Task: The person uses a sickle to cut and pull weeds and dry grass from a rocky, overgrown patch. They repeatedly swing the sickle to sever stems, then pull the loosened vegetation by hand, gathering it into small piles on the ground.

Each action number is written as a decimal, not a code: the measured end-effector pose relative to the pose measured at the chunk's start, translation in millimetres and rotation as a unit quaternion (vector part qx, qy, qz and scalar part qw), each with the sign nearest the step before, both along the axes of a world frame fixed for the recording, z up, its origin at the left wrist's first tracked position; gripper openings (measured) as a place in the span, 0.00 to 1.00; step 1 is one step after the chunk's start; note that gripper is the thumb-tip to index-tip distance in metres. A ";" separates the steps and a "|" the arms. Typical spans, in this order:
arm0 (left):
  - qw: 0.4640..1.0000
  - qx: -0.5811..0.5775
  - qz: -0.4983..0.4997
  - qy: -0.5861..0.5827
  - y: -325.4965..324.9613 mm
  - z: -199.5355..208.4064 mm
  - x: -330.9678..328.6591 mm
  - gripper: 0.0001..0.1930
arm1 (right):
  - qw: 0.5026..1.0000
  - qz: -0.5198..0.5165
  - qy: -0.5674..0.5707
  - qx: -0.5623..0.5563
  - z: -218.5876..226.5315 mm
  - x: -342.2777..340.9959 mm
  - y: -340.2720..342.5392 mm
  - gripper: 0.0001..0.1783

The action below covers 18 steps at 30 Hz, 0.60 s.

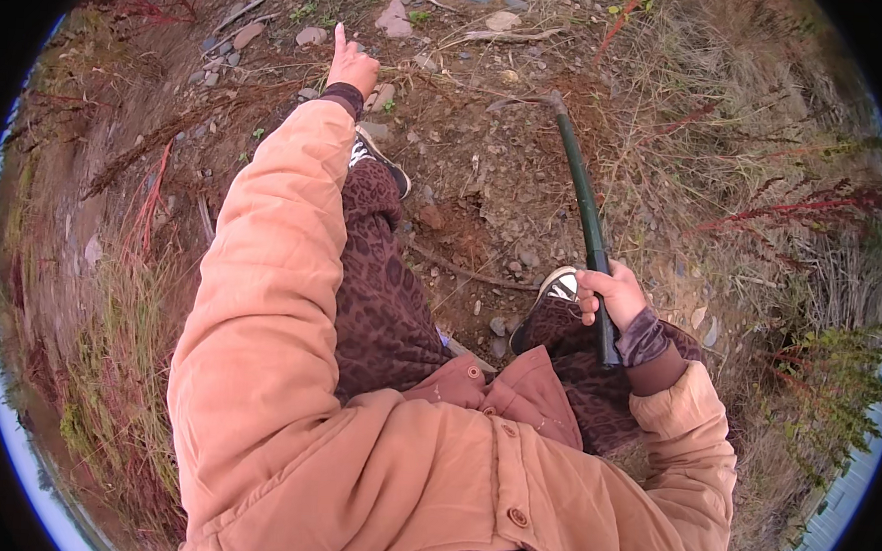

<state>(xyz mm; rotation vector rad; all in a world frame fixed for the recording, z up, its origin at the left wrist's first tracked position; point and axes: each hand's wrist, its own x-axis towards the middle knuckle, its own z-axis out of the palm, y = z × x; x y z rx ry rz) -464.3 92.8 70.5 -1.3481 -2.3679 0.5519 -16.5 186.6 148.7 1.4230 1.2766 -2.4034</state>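
My right hand (614, 297) is wrapped round the black grip of a long tool with a green handle (583, 188). From the tool's far end a thin, curved metal head (523, 102) points left, close over the brown soil. Stretched forward at the upper left, my left hand (352, 66) has one finger extended and the others partly folded, with nothing visible in it. Small stones and a pinkish rock (395, 19) lie beyond that hand. Bare, disturbed soil (465, 192) shows between my feet.
My left shoe (379, 161) and right shoe (551, 299) rest on the stony ground. Dry grass (700, 100) and red-stemmed weeds (803, 210) grow at the right, with more grass (122, 369) at the left. A dry stick (513, 35) lies ahead.
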 end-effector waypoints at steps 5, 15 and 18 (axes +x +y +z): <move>1.000 -0.018 0.001 0.013 -1.2 2.4 10.4 0.12 | 0.997 0.011 0.081 -0.010 -50.0 -65.4 -6.8 0.06; 0.999 -0.036 0.004 0.015 -2.8 4.0 67.1 0.09 | 0.996 0.043 0.053 -0.064 -117.6 -81.4 -51.9 0.08; 0.999 -0.042 0.009 0.014 -0.9 3.2 81.2 0.09 | 0.997 0.036 0.029 -0.055 -121.3 -79.1 -62.0 0.12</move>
